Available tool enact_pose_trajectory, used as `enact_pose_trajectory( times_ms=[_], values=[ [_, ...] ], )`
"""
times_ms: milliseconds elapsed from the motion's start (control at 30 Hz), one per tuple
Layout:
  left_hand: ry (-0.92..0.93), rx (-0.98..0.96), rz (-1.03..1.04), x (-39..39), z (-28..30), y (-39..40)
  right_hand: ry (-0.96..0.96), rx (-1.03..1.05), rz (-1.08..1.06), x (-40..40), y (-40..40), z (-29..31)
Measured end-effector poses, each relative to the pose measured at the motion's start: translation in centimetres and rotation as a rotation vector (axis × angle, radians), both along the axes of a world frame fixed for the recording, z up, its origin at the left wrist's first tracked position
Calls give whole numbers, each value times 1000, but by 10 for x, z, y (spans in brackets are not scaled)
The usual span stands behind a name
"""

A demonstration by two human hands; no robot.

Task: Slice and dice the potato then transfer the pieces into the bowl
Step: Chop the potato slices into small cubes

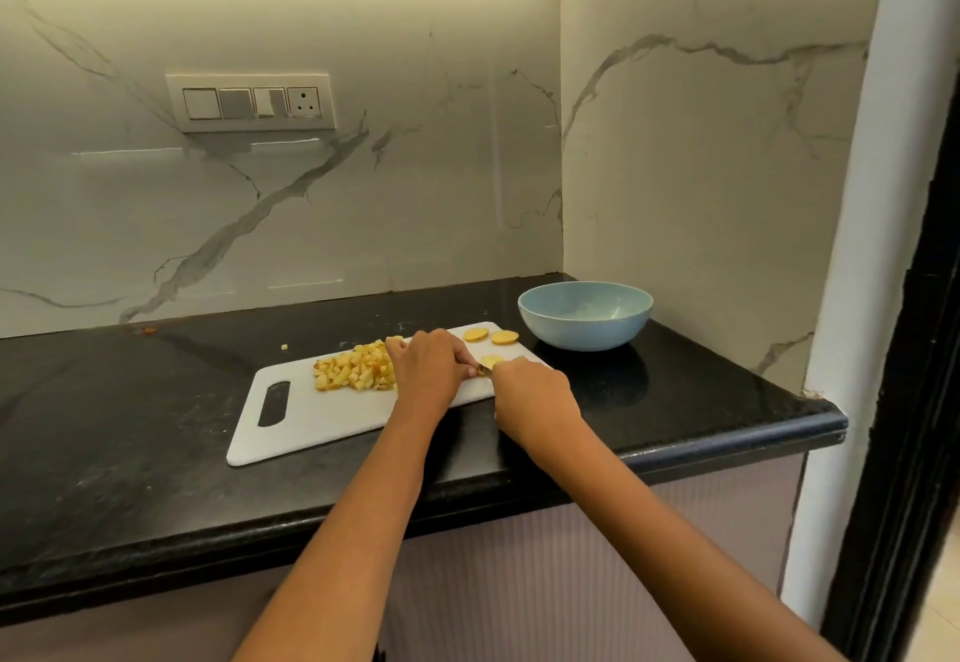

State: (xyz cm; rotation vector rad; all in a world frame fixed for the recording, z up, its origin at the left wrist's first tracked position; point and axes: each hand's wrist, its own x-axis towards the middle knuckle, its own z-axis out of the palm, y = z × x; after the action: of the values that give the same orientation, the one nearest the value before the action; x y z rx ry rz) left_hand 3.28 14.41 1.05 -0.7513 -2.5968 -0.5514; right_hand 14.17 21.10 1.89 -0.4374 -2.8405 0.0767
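Potato slice (491,361) is lying on the white cutting board (332,414), pinned under the fingertips of your left hand (428,367). Your right hand (535,393) is clenching around a knife whose handle is hidden; only a sliver of blade is showing. Diced pieces (353,373) are lying just left of your grip, two round slices (491,335) beyond it, the blue bowl (585,315) sitting on the black surface (130,427).

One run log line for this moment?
stage: dicing | hands: on slice | diced pile: on board | bowl: empty
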Motion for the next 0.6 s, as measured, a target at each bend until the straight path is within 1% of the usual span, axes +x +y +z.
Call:
enact_pose_trajectory(
  times_ms=[100,200,300,333,400,467,600],
  values=[
    [-4,-14,21,-1,0,2,-5,61,3,4,-5,-9],
    [-16,26,25,-4,-1,2,36,34,2,0,-2,-6],
    [-19,44,27,-3,-3,2,82,-176,-34,-4,13,-5],
    [-17,40,28,-2,-4,2,122,-252,-44,-5,19,-7],
    [2,27,16,-3,-3,3,226,-329,-62,-4,27,-13],
    [-3,-26,-36,-5,-4,6,306,-353,-78,-3,30,-17],
    [-172,-255,-239,-11,-2,15,368,-391,-97,-8,36,-16]
  ],
)
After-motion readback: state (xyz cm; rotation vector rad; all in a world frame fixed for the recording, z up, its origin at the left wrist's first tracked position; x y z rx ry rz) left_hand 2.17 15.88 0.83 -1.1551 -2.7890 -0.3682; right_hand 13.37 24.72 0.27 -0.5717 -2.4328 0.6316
